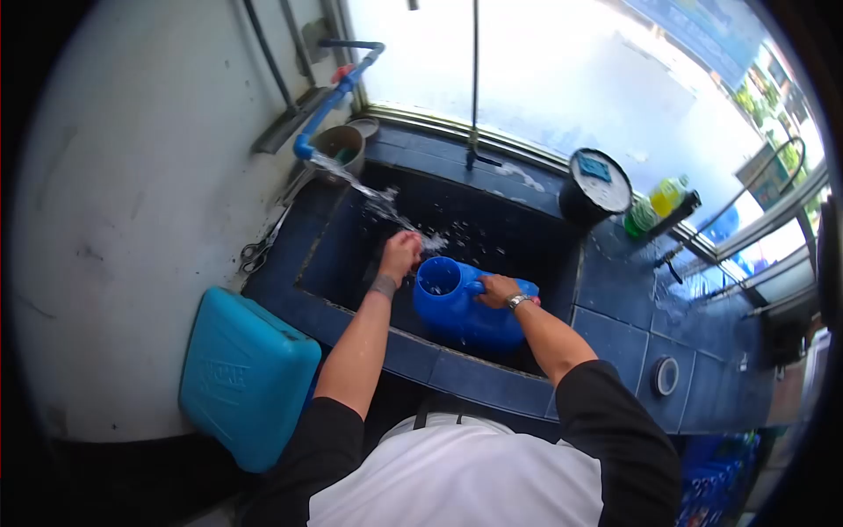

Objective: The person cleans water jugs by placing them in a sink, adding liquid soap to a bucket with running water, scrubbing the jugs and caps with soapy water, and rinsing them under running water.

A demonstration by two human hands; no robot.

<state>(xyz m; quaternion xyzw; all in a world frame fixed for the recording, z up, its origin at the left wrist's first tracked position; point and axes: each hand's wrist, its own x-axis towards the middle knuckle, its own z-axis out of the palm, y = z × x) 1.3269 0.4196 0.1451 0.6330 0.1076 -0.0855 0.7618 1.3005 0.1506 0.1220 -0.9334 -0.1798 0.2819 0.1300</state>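
Observation:
A blue plastic jug (470,307) with a wide round mouth lies tilted over the dark sink (327,237), its mouth facing up and left. My right hand (499,291) is wrapped round its handle. Left of the jug's mouth, in the splashing water, is my left hand (401,253), its fingers curled together; whether anything is inside them is hidden. Water (351,180) pours from a blue pipe (329,110) at the upper left and breaks up near my left hand.
A black bucket (575,200) with a blue sponge (594,166) stands behind the sink's right corner, beside green and yellow bottles (669,195). Scissors (255,256) lie at the left edge. A turquoise container (237,369) is at the lower left, a round lid (666,376) on the right counter.

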